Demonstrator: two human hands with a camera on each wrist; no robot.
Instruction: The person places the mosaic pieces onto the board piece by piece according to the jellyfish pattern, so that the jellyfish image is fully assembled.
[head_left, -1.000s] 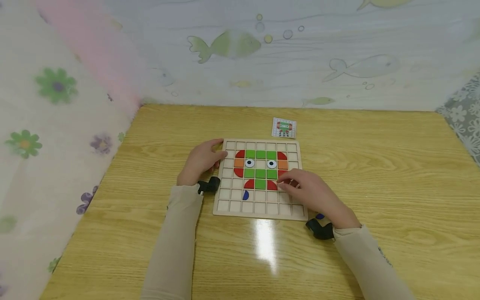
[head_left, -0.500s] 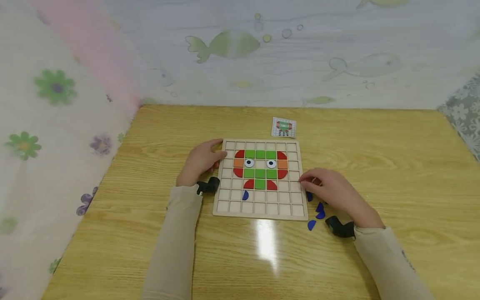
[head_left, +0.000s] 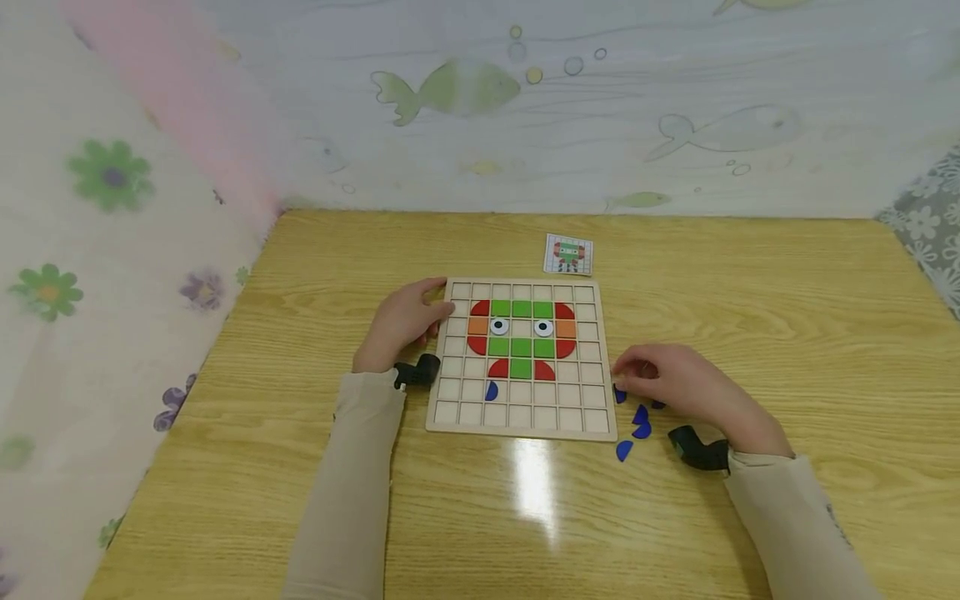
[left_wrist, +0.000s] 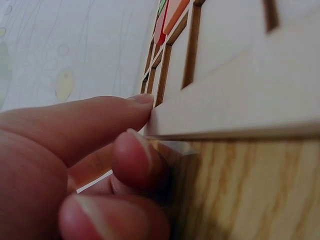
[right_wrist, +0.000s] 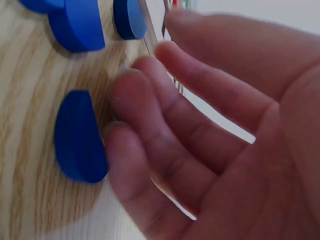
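Observation:
My left hand [head_left: 401,323] holds the wooden grid board [head_left: 442,400] at its upper left edge. In the left wrist view the thumb [left_wrist: 120,112] lies on the rim, with bent fingers [left_wrist: 135,160] beside and below it. Green squares [head_left: 521,347], red quarter-round pieces [head_left: 480,345], orange squares and two eye discs [head_left: 498,327] form a face on the board. A blue half-circle piece [head_left: 491,391] sits in a cell below. My right hand [head_left: 686,387] hovers off the board's right edge, loosely curled and holding nothing, close to a blue half-circle piece [right_wrist: 80,137].
Several loose blue half-circle pieces [head_left: 641,430] lie on the wooden table [head_left: 787,333] right of the board. Behind the board is a small pattern card [head_left: 567,254]. Decorated walls [head_left: 570,150] border the table at the back and left.
My right hand has moved right, off the board, to beside the loose blue half-circle pieces, uncovering them and the red pieces. The left hand has stayed at the board's edge.

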